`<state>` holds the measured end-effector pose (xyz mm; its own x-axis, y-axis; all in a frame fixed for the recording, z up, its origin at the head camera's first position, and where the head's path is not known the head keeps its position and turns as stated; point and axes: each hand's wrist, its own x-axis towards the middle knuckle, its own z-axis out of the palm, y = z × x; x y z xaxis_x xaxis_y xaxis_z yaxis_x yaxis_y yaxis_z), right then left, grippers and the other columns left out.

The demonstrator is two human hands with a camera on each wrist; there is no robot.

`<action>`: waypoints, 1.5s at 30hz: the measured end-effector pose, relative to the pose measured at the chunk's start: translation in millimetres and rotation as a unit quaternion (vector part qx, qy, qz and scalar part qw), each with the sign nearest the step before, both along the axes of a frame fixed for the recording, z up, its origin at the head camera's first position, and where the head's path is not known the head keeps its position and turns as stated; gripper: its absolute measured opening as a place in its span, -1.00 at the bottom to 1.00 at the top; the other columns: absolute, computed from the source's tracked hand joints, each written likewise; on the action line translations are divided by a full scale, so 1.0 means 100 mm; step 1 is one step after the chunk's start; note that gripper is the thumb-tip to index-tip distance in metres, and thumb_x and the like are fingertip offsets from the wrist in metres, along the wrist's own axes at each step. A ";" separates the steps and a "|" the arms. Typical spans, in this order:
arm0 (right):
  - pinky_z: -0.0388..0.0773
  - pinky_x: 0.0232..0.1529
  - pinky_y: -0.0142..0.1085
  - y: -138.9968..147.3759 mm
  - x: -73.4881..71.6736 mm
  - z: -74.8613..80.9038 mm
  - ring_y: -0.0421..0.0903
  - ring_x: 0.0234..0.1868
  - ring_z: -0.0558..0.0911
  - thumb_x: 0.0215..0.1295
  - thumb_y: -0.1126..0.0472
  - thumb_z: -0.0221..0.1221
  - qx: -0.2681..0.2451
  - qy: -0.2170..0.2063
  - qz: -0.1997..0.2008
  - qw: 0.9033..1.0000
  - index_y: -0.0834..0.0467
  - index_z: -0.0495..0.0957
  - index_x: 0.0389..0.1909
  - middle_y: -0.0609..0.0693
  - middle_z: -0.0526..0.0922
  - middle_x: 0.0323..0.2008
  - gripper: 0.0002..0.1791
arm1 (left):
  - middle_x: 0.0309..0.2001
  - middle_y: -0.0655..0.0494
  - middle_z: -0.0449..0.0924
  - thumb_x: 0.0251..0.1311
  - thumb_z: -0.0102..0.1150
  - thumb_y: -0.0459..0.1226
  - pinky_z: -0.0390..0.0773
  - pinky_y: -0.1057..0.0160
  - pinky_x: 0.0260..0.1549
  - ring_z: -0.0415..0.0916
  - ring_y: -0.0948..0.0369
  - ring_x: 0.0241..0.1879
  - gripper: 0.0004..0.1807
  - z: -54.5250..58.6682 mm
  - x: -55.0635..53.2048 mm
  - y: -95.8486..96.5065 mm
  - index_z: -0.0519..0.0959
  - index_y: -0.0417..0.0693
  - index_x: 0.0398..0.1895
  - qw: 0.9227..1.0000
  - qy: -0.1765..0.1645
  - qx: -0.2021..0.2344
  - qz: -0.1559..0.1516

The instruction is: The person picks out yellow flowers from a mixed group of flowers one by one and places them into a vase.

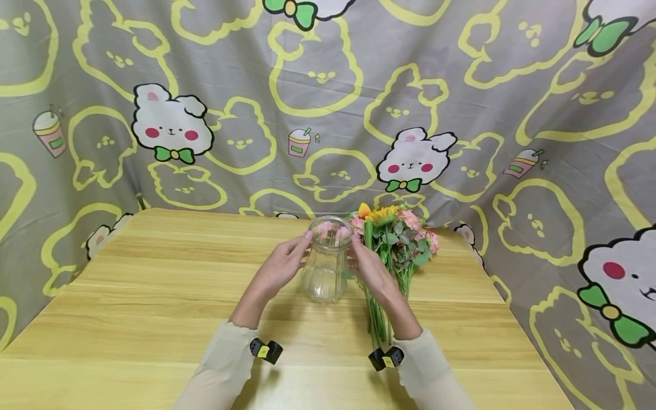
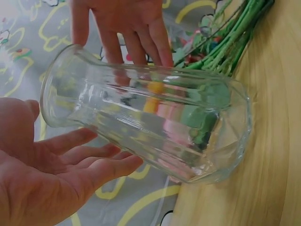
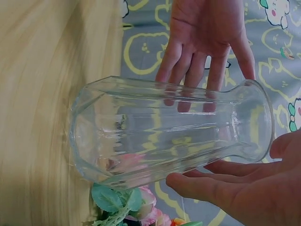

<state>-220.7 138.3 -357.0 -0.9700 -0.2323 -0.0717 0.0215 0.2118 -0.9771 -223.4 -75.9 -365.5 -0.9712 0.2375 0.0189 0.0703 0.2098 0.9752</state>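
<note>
A clear glass vase [image 1: 325, 273] with a flared rim and faceted sides stands upright on the wooden table. My left hand [image 1: 283, 264] is at its left side, fingers fairly straight along the glass, thumb up by the rim. On the opposite side, my right hand [image 1: 373, 271] mirrors it, also with extended fingers against the vase. In the left wrist view, the fingers of the left hand [image 2: 61, 165] lie at the vase's neck and body. The right wrist view has the right hand [image 3: 240, 186] with its fingertips at the glass. Inside, the vase holds nothing.
Right of the vase lies a bunch of flowers [image 1: 397, 236], pink, orange and yellow, its green stems [image 1: 378, 313] pointing toward me under my right forearm. The wooden table [image 1: 169, 296] meets a patterned grey curtain [image 1: 246, 74] at the back and sides.
</note>
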 end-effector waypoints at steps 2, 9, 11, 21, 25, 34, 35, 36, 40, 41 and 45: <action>0.20 0.55 0.06 0.00 0.01 0.01 0.30 0.51 0.24 0.64 -0.25 -0.34 0.001 -0.002 0.000 1.000 0.35 0.00 0.57 0.40 0.22 0.48 -0.17 | 0.45 -0.16 0.34 0.50 -0.25 0.28 0.48 -0.02 0.36 0.32 -0.12 0.45 -0.20 0.01 0.00 -0.01 0.30 -0.09 0.52 1.000 -0.004 0.003 0.000; 0.21 0.55 0.06 0.01 0.04 0.05 0.32 0.50 0.25 0.65 -0.22 -0.32 0.002 -0.006 0.007 1.000 0.39 0.04 0.54 0.43 0.22 0.47 -0.18 | 0.41 -0.21 0.38 0.52 -0.19 0.23 0.54 -0.03 0.30 0.37 -0.13 0.41 -0.25 0.04 0.02 -0.04 0.34 -0.12 0.48 1.000 -0.007 0.011 -0.002; 0.22 0.54 0.07 0.02 0.04 0.05 0.33 0.49 0.27 0.65 -0.21 -0.30 -0.001 -0.006 0.009 1.000 0.40 0.10 0.51 0.44 0.24 0.46 -0.20 | 0.41 -0.22 0.38 0.52 -0.18 0.21 0.53 -0.05 0.30 0.37 -0.15 0.41 -0.26 0.05 0.02 -0.05 0.34 -0.13 0.48 1.000 -0.007 0.014 -0.006; 0.26 0.52 0.06 0.04 0.05 0.06 0.33 0.47 0.31 0.64 -0.20 -0.26 0.011 -0.006 0.012 1.000 0.42 0.09 0.52 0.45 0.27 0.44 -0.20 | 0.46 -0.20 0.31 0.53 -0.20 0.21 0.50 -0.16 0.30 0.24 -0.18 0.47 -0.27 0.07 0.03 -0.06 0.30 -0.08 0.52 0.999 -0.024 0.014 -0.022; 0.26 0.52 0.06 0.04 0.05 0.07 0.33 0.47 0.31 0.64 -0.21 -0.26 0.020 -0.008 0.011 1.000 0.43 0.05 0.52 0.44 0.27 0.44 -0.17 | 0.46 -0.23 0.30 0.53 -0.20 0.21 0.49 -0.15 0.32 0.24 -0.18 0.48 -0.25 0.06 0.02 -0.07 0.28 -0.09 0.53 0.999 -0.030 0.020 -0.029; 0.26 0.52 0.05 0.05 0.05 0.06 0.32 0.46 0.33 0.63 -0.22 -0.26 0.028 -0.001 0.014 1.000 0.39 0.11 0.52 0.43 0.29 0.44 -0.19 | 0.46 -0.23 0.32 0.53 -0.20 0.22 0.46 -0.07 0.36 0.28 -0.13 0.47 -0.24 0.05 0.01 -0.07 0.27 -0.12 0.53 0.999 -0.026 0.022 -0.033; 0.26 0.52 0.05 0.05 0.06 0.06 0.32 0.46 0.33 0.63 -0.22 -0.26 0.029 0.000 0.015 0.999 0.38 0.12 0.52 0.43 0.29 0.43 -0.19 | 0.46 -0.23 0.32 0.52 -0.20 0.22 0.46 -0.06 0.36 0.28 -0.13 0.46 -0.23 0.05 0.01 -0.07 0.27 -0.12 0.53 0.999 -0.025 0.021 -0.033; 0.26 0.52 0.04 0.06 0.06 0.06 0.32 0.46 0.33 0.63 -0.23 -0.26 0.031 0.001 0.016 0.999 0.37 0.13 0.52 0.43 0.30 0.43 -0.19 | 0.46 -0.23 0.32 0.52 -0.19 0.23 0.45 -0.06 0.37 0.28 -0.13 0.46 -0.23 0.05 0.01 -0.07 0.27 -0.12 0.53 0.999 -0.025 0.020 -0.033; 0.27 0.52 0.04 0.07 0.06 0.07 0.31 0.45 0.35 0.62 -0.25 -0.27 0.038 0.007 0.020 0.999 0.35 0.15 0.52 0.41 0.32 0.43 -0.19 | 0.48 -0.25 0.28 0.52 -0.21 0.24 0.42 -0.05 0.39 0.27 -0.14 0.47 -0.20 0.04 0.01 -0.07 0.24 -0.13 0.54 0.999 -0.023 0.014 -0.035; 0.27 0.52 0.04 0.07 0.06 0.07 0.31 0.44 0.36 0.62 -0.25 -0.26 0.039 0.008 0.020 0.999 0.35 0.16 0.52 0.41 0.32 0.42 -0.19 | 0.48 -0.26 0.28 0.52 -0.21 0.24 0.42 -0.04 0.40 0.27 -0.14 0.47 -0.20 0.05 0.01 -0.07 0.23 -0.14 0.55 0.999 -0.023 0.013 -0.034; 0.27 0.52 0.05 0.07 0.05 0.07 0.31 0.44 0.37 0.62 -0.25 -0.27 0.040 0.010 0.024 0.999 0.35 0.16 0.51 0.42 0.32 0.42 -0.19 | 0.48 -0.27 0.27 0.52 -0.22 0.24 0.41 -0.04 0.41 0.26 -0.14 0.47 -0.19 0.05 0.01 -0.07 0.22 -0.16 0.55 0.999 -0.023 0.016 -0.037</action>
